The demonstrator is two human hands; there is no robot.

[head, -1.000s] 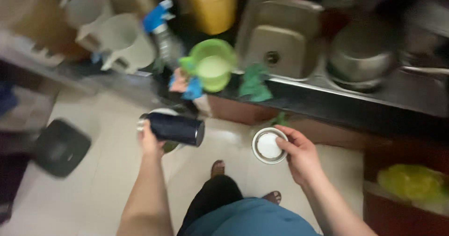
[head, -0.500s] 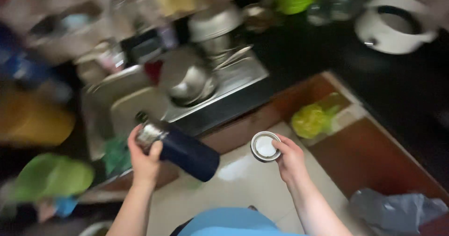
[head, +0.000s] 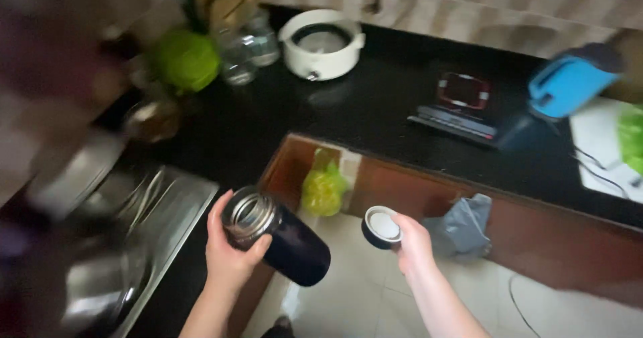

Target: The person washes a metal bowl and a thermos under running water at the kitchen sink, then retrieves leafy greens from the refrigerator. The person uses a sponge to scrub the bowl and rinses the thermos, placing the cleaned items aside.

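Note:
My left hand [head: 229,258] grips a dark blue steel flask [head: 281,237] near its open metal mouth, and the flask lies tilted with its base pointing right and down. My right hand [head: 414,243] holds the flask's round lid [head: 382,227], its white inside facing up. The two hands are apart, over the floor in front of a black L-shaped counter [head: 375,110]. No cap sits on the flask.
A steel sink [head: 127,244] with pots lies at the left. On the counter stand a white cooker pot [head: 323,43], glass jars [head: 249,49], a green object [head: 185,60], a dark flat scale [head: 459,107] and a blue appliance [head: 569,83]. Yellow [head: 324,187] and grey [head: 462,224] bags hang below the counter's edge.
The view has swung to the right, from the sink to the corner of the counter. Both hands keep the same hold on flask and lid.

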